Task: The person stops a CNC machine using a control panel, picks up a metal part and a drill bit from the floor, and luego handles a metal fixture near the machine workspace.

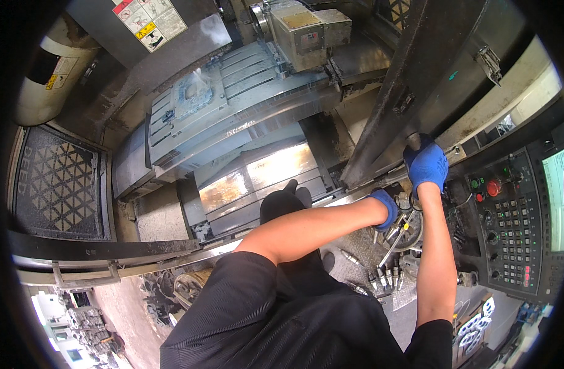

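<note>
Both my hands wear blue gloves. My right hand (428, 165) is closed around a dark handle (413, 141) on the grey sliding machine door (411, 80), at the door's lower edge. My left arm reaches across my body to the right. My left hand (385, 206) sits just below the door's bottom rail, beside a round tray of metal tools (405, 234). Only the cuff and back of that glove show, so its fingers are hidden. Inside the machine lie the wet grey work table (233, 104) and the boxy spindle head (300, 34).
A control panel (512, 227) with many keys, knobs and a red button stands at the right, with a lit screen (559, 200) beside it. Several tool holders (383, 278) stand on a ribbed shelf below. A black mesh mat (57, 184) and a cream tank (51, 74) are at the left.
</note>
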Motion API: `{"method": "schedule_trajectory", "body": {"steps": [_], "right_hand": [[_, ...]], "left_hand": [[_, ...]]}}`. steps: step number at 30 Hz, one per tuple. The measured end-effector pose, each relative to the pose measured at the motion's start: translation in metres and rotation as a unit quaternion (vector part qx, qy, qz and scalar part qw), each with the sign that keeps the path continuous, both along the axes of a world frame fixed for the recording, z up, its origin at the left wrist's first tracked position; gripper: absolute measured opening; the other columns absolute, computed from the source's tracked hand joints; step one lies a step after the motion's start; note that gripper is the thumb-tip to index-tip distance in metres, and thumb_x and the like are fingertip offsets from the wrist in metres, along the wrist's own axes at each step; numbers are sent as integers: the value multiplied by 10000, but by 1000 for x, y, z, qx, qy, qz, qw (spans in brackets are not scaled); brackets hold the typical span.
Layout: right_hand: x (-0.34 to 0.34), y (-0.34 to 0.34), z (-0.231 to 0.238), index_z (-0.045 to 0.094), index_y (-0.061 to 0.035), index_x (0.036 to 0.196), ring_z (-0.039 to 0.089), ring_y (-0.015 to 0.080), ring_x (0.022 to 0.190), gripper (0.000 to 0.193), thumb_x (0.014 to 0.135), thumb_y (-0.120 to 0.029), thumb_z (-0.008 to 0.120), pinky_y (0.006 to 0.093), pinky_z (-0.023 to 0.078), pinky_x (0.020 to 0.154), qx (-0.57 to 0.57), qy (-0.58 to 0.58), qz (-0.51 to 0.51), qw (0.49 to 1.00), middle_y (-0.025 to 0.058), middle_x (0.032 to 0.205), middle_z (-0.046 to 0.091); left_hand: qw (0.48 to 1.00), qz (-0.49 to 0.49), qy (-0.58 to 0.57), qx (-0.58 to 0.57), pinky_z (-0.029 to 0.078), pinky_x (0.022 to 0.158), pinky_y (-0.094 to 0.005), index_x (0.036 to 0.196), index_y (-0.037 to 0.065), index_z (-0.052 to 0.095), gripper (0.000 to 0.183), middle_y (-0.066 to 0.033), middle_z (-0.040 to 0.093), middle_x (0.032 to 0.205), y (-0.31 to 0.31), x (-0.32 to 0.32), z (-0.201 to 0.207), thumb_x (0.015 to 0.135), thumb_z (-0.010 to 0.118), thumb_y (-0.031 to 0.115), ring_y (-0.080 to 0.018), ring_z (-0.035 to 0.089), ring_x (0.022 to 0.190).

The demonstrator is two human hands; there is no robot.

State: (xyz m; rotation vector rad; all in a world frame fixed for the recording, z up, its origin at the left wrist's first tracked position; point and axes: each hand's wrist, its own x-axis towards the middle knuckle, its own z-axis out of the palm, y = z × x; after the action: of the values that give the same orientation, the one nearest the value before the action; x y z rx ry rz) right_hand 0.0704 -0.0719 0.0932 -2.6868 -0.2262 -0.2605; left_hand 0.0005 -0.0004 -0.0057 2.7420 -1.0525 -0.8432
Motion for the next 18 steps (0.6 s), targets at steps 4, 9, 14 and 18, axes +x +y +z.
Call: {"method": "schedule_trajectory", "body": {"steps": [4,9,14,18], "right_hand": [[2,-2,-3,701,-85,1029,638,439,950,297,815,-283,642,488,518,816,0,1,0,1000,234,997,678],[2,-2,-2,703,-84,1018,638,439,950,292,816,-287,642,490,518,816,0,6,1,1000,235,998,677],[1,-1,-1,704,-86,1017,637,439,956,291,819,-290,643,492,518,817,-7,9,-2,1000,234,1002,677],[1,-1,0,703,-90,1028,637,437,960,296,819,-291,647,491,518,818,0,6,-2,1000,232,1006,677]], "left_hand": [[1000,-1,2,3,565,819,-421,994,87,767,330,-153,731,1059,0,0,0,719,717,261,-318,703,995],[1000,-2,9,3,564,819,-420,991,86,766,342,-154,731,1059,-1,1,-4,709,729,274,-317,703,996],[1000,-3,10,9,564,817,-418,988,85,766,358,-153,730,1063,-1,1,1,693,748,288,-314,703,997],[1000,-4,6,5,564,813,-419,996,82,766,358,-153,730,1062,-1,0,-1,696,746,278,-313,704,994]]}}
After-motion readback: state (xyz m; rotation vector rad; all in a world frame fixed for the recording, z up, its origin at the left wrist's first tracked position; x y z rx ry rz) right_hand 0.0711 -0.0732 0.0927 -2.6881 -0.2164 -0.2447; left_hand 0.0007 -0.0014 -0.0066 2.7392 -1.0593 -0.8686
